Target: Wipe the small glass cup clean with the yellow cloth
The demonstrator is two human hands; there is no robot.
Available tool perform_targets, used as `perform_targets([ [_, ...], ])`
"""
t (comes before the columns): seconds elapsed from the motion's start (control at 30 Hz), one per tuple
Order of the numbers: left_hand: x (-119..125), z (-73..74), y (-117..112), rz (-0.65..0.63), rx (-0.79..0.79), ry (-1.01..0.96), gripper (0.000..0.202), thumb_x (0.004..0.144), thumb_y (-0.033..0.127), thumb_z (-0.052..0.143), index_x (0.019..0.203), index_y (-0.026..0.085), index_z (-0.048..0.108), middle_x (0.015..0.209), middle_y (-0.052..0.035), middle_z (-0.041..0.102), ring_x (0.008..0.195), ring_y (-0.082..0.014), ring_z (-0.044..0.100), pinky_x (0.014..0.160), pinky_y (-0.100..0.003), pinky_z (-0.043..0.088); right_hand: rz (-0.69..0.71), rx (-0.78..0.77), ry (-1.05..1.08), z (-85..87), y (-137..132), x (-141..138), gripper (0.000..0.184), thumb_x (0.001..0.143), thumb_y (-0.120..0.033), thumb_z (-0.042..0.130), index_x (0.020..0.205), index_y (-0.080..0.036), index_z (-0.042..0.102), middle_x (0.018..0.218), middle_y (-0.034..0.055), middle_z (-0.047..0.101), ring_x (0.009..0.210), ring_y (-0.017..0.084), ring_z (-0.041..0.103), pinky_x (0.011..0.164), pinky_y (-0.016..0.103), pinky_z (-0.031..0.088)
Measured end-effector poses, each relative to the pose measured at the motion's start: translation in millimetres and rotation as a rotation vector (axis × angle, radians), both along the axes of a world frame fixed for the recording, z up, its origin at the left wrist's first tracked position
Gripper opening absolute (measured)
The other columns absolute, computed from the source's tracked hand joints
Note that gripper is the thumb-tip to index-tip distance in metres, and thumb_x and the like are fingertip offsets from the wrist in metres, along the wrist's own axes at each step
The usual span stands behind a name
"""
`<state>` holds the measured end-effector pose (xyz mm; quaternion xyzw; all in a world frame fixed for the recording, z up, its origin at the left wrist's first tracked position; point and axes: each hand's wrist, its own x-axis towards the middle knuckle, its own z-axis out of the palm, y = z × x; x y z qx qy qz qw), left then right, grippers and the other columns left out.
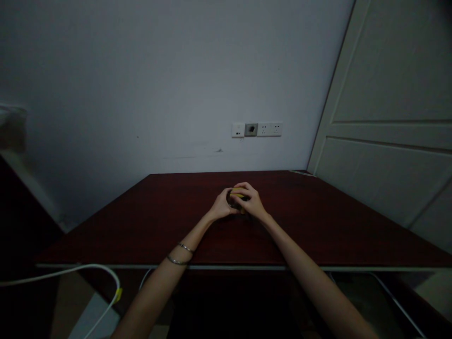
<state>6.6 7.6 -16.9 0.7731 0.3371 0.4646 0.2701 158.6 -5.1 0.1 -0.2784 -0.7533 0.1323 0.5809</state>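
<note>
Near the middle of the table, a small rounded object with a yellow top (238, 191) and a darker, partly shiny side is between my hands. Its exact kind cannot be made out, since fingers cover much of it. My left hand (221, 205) curves round the left side, thumb low and fingers behind. From the right, my right hand (253, 201) has its fingers bent over the yellow top and front. Both hands are close together just above or on the tabletop. Two thin metal bangles (179, 260) circle my left forearm.
The dark red table (169, 202) reaches back to a pale wall. Wall sockets (269, 129) sit above its rear edge, and a panelled door (384, 108) stands along the right. A white cable (95, 266) with a yellow tag loops past the front left edge.
</note>
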Motion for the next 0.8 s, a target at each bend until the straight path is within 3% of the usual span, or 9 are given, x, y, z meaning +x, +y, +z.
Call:
perform_targets([
  [0.13, 0, 0.5, 1, 0.006, -0.033, -0.028, 0.079, 0.045, 0.019, 0.079, 0.116, 0.014, 0.045, 0.112, -0.0108, 0.056, 0.101, -0.0243, 0.054, 0.089, -0.039, 0.042, -0.002, -0.009, 0.038, -0.1, 0, -4, 0.015, 0.074, -0.033, 0.062, 0.085, -0.025, 0.069, 0.098, 0.0059, 0.059, 0.095, 0.02, 0.055, 0.087, 0.036, 0.044],
  [0.37, 1, 6.7, -7, -0.001, -0.023, 0.006, 0.082, 0.04, 0.023, 0.081, 0.114, 0.015, 0.047, 0.108, -0.0093, 0.059, 0.099, -0.0241, 0.055, 0.089, -0.04, 0.043, 0.028, -0.259, 0.275, -9.8, 26, 4, 0.021, 0.07, -0.037, 0.064, 0.081, -0.02, 0.069, 0.087, 0.0061, 0.065, 0.085, 0.02, 0.06, 0.082, 0.036, 0.047],
  [0.63, 2, -7.1, 11, 0.003, -0.129, -0.15, 0.079, 0.04, 0.021, 0.082, 0.111, 0.012, 0.05, 0.105, -0.0113, 0.06, 0.096, -0.0235, 0.056, 0.087, -0.038, 0.043, 0.039, -0.024, 0.111, -2.7, 2, -6, 0.011, 0.072, -0.032, 0.064, 0.078, -0.024, 0.069, 0.098, 0.0053, 0.059, 0.095, 0.019, 0.056, 0.087, 0.036, 0.043],
  [0.8, 2, -6.7, 14, -0.055, -0.137, -0.206, 0.075, 0.04, 0.019, 0.082, 0.108, 0.01, 0.052, 0.105, -0.0115, 0.06, 0.097, -0.0226, 0.056, 0.089, -0.038, 0.041, 0.046, -0.057, 0.198, -5.8, 12, -5, 0.013, 0.072, -0.032, 0.064, 0.079, -0.023, 0.069, 0.094, 0.0053, 0.061, 0.092, 0.019, 0.057, 0.084, 0.035, 0.045],
])
